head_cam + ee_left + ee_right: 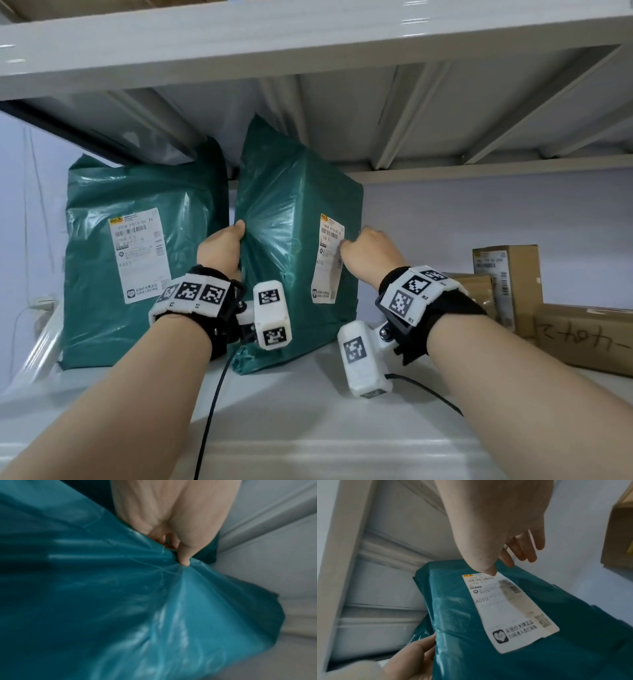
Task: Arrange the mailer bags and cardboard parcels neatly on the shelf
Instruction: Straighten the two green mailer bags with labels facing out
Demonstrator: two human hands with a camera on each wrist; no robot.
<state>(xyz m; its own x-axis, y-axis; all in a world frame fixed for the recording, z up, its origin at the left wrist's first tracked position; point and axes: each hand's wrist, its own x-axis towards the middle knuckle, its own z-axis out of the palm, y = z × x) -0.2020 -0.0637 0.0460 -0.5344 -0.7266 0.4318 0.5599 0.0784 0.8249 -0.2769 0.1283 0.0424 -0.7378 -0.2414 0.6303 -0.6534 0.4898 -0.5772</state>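
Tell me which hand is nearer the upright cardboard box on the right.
Right. The right hand grips the A010 mailer bag's right edge, the side facing the upright cardboard box; the left hand grips its far left edge.
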